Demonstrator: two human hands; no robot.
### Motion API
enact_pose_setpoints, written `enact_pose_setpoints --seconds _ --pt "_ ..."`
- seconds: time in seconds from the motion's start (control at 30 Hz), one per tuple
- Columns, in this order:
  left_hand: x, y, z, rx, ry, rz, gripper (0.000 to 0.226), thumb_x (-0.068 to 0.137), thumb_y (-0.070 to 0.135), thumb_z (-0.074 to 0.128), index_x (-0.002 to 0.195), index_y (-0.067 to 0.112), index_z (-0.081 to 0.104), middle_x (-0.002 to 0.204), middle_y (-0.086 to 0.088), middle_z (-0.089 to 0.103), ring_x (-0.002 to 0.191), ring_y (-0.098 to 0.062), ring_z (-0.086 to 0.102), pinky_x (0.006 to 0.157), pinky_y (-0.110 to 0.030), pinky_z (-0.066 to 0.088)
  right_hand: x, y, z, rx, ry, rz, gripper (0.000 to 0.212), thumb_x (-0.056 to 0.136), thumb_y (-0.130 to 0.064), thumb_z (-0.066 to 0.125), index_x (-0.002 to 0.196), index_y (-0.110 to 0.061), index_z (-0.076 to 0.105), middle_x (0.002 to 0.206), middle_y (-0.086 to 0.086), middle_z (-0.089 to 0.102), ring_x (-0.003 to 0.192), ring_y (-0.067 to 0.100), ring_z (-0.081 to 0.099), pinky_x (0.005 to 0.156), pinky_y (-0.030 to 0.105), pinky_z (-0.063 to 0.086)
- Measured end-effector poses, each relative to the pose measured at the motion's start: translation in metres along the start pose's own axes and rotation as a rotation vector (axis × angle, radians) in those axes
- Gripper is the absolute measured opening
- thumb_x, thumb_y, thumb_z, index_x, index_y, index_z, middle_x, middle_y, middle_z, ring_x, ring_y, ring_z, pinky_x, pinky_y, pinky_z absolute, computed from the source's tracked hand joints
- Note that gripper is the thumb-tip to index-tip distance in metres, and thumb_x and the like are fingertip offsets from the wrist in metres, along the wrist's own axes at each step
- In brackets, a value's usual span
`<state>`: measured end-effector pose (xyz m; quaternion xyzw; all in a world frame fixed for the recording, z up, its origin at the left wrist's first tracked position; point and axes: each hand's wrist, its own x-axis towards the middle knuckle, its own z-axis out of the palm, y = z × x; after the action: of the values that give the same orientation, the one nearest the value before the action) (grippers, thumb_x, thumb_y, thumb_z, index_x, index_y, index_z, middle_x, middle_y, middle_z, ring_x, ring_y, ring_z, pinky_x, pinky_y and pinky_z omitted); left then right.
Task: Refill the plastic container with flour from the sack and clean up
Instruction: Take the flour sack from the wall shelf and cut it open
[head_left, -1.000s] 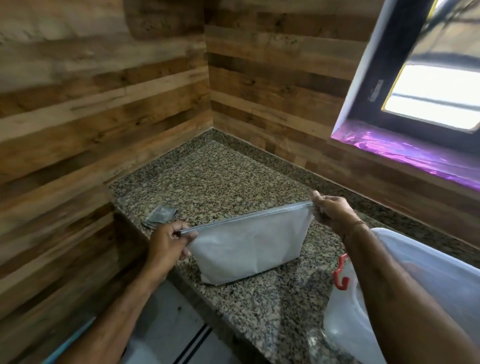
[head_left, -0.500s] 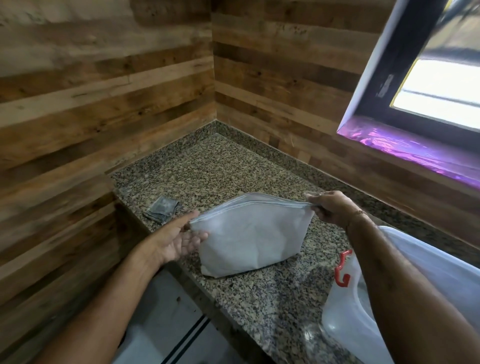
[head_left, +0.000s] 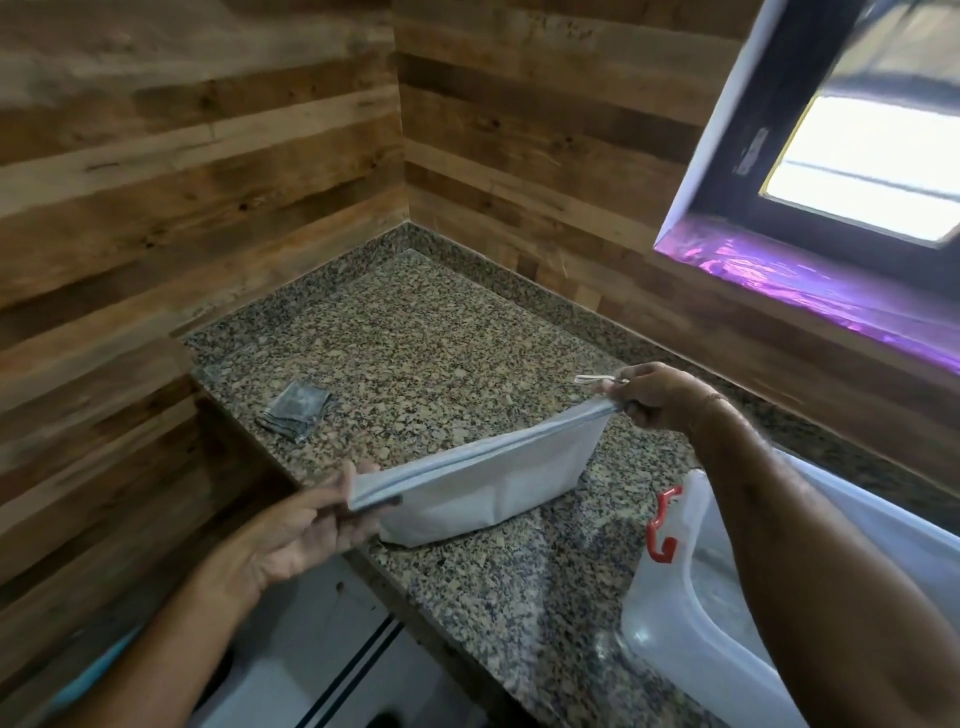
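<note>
On the speckled granite table (head_left: 415, 332), at four o'clock: translucent plastic container with red latch (head_left: 691, 613). At centre: limp white fabric flour sack (head_left: 483, 499), seemingly emptied, mouth drawn flat. Slack and off the sack half a second ago, left hand (head_left: 301, 540) back on the seven-o'clock corner, grip pinching the fold; right hand (head_left: 660, 397) pinching the one-o'clock end with its white string (head_left: 589, 379). Probably folding for clean-up. At ten o'clock: folded grey cloth (head_left: 296, 410).

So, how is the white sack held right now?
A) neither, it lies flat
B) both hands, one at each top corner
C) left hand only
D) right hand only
B: the left hand and the right hand each pinch a top corner of the sack.
</note>
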<state>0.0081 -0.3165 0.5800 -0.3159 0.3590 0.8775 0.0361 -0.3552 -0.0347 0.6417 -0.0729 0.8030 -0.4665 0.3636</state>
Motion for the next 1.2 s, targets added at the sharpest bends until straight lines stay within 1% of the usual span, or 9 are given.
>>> enact_pose_setpoints --seconds 0.1,0.27,0.33,0.6,0.7,0.87,1.0,1.07,1.2 --pt "0.011 0.006 0.006 -0.095 0.05 -0.128 0.076 0.095 0.061 0.052 0.136 -0.004 0.051 0.135 -0.042 0.056 0.123 -0.047 0.062 0.088 -0.053 0.061 0.001 -0.006 -0.005 0.014 -0.114 0.114 0.012 0.096 -0.017 0.071 0.1 -0.006 0.068 0.067 0.003 0.047 0.041 0.006 0.045 0.039 0.017 0.04" --pt "0.038 0.002 0.02 0.096 0.212 -0.115 0.036 0.072 0.017 0.089 0.096 -0.006 0.076 0.102 -0.027 0.071 0.056 -0.021 0.073 0.044 -0.03 0.06 0.004 -0.009 0.007 -0.006 -0.127 0.178 0.03 0.098 -0.035 0.07 0.087 -0.007 0.066 0.065 0.004 0.054 0.045 0.01 0.052 0.039 0.018 0.049" --pt "0.049 -0.006 0.015 0.185 0.253 -0.077 0.008 0.091 0.004 0.071 0.094 0.001 0.077 0.109 -0.02 0.072 0.056 -0.015 0.072 0.045 -0.025 0.059 0.006 -0.009 0.015 -0.05 -0.055 0.123 0.021 0.101 -0.018 0.068 0.084 -0.006 0.07 0.063 0.007 0.054 0.039 0.009 0.049 0.034 0.016 0.042" --pt "0.054 0.026 0.004 0.306 0.335 0.21 0.024 0.101 0.007 0.058 0.118 0.005 0.075 0.119 -0.005 0.074 0.099 -0.026 0.068 0.052 -0.024 0.06 0.005 -0.007 0.018 0.001 0.015 0.032 0.019 0.102 -0.007 0.064 0.085 -0.003 0.07 0.067 0.008 0.067 0.034 0.005 0.049 0.032 0.014 0.033" --pt "0.053 0.021 -0.01 0.321 0.312 0.139 0.024 0.102 -0.004 0.052 0.12 -0.016 0.061 0.132 -0.013 0.065 0.1 -0.021 0.065 0.063 -0.02 0.062 0.003 0.001 0.027 0.038 -0.114 0.13 0.017 0.105 -0.005 0.057 0.096 0.001 0.07 0.064 0.002 0.07 0.037 0.004 0.058 0.032 0.013 0.035" --pt "0.05 0.014 -0.027 0.302 0.199 -0.023 0.039 0.103 -0.001 0.051 0.139 0.008 0.06 0.137 -0.012 0.061 0.103 -0.025 0.063 0.066 -0.021 0.062 0.008 0.0 0.029 -0.104 -0.217 0.225 0.013 0.102 -0.003 0.061 0.106 0.003 0.072 0.077 0.005 0.064 0.044 0.006 0.055 0.038 0.017 0.046" --pt "0.047 0.022 -0.015 0.234 0.118 -0.116 0.027 0.107 0.021 0.05 0.125 0.016 0.069 0.121 -0.015 0.066 0.09 -0.028 0.069 0.06 -0.035 0.064 0.017 -0.012 0.042 -0.409 -0.173 0.293 0.031 0.103 -0.031 0.065 0.113 -0.002 0.067 0.075 0.008 0.078 0.062 0.018 0.074 0.053 0.03 0.06" --pt "0.05 0.023 -0.011 0.245 0.109 -0.136 0.03 0.105 0.012 0.053 0.132 0.019 0.064 0.122 -0.014 0.064 0.091 -0.027 0.068 0.059 -0.034 0.064 0.031 -0.017 0.054 -0.583 -0.125 0.309 0.043 0.1 -0.043 0.066 0.108 -0.001 0.067 0.076 0.01 0.08 0.06 0.022 0.075 0.053 0.032 0.057" --pt "0.057 0.021 -0.017 0.255 0.113 -0.151 0.076 0.095 -0.01 0.061 0.156 0.03 0.044 0.157 -0.014 0.041 0.104 -0.026 0.065 0.062 -0.029 0.064 0.052 -0.031 0.076 -1.034 -0.049 0.174 0.066 0.084 -0.077 0.063 0.093 -0.013 0.076 0.083 0.0 0.077 0.068 0.017 0.072 0.071 0.029 0.055"
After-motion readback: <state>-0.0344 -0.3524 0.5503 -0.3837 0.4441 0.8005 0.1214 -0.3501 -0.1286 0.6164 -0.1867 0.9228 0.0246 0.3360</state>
